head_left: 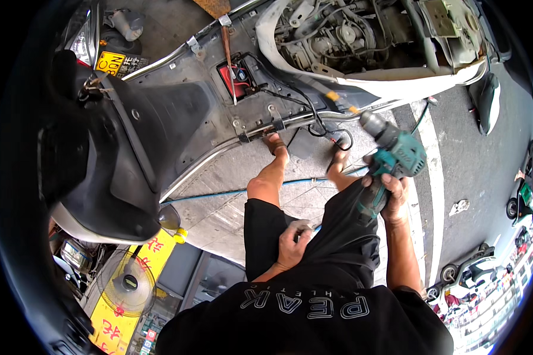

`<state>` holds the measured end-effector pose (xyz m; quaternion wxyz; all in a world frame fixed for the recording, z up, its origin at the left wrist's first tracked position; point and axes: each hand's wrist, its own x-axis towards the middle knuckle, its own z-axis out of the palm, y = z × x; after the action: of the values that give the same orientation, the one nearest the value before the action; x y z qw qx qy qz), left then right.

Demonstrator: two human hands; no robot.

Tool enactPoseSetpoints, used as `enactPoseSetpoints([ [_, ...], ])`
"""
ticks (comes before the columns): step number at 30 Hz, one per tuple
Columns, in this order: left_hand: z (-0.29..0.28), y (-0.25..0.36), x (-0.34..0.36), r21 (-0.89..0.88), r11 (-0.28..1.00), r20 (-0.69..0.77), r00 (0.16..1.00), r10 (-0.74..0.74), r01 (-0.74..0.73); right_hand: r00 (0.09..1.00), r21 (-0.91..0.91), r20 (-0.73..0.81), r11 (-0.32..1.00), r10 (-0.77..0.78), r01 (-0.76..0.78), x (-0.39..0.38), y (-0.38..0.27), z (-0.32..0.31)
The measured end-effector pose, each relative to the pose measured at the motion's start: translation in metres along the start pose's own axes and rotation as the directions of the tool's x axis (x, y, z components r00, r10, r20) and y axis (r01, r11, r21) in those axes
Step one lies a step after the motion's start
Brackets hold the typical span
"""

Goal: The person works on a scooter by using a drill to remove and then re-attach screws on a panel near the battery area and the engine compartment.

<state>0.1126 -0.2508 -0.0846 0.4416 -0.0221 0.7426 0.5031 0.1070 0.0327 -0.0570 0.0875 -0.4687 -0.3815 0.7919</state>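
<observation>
My right hand (395,198) grips a teal cordless drill (400,154), held over my thigh with its long bit (331,96) pointing up-left toward the scooter's white body rim (397,86); whether they touch I cannot tell. My left hand (293,247) rests low by my black shorts, fingers curled; what they hold, if anything, is unclear. Above my feet lies the scooter's stripped grey floorboard (201,136), with cables and an open compartment holding a red battery (225,80). A screwdriver (225,38) with a wooden handle lies across it. The engine bay (337,35) is exposed.
A black seat (484,103) lies on the pavement at the right, with parked scooters (465,269) farther down. A blue hose (219,193) crosses the ground behind my legs. A fan (130,281) and yellow sign (103,319) are at lower left.
</observation>
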Motion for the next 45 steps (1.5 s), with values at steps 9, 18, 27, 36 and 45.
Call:
enactPoseSetpoints([
  [9,0.017,-0.088,0.03,0.003,0.979,0.018,0.979,-0.204,0.204,0.89,-0.795,0.268,0.607,0.368,-0.011,0.046,0.11,-0.11],
  [18,-0.03,-0.143,0.239,0.121,0.964,0.038,0.971,0.234,-0.237,0.831,-0.862,0.5,0.053,0.243,0.503,0.124,0.293,-0.16],
  [27,-0.097,-0.104,0.311,0.176,0.887,0.104,0.904,0.415,-0.428,0.713,-0.81,0.586,0.296,0.384,0.506,0.212,0.44,-0.151],
  [36,-0.113,-0.114,0.236,-0.251,0.106,0.202,0.055,0.978,-0.962,0.622,-0.815,0.511,0.103,0.593,0.571,0.27,0.462,-0.198],
  [45,-0.158,-0.022,0.367,0.395,0.366,0.077,0.427,0.901,-0.843,0.697,-0.772,0.562,-0.019,0.445,0.635,0.29,0.524,-0.095],
])
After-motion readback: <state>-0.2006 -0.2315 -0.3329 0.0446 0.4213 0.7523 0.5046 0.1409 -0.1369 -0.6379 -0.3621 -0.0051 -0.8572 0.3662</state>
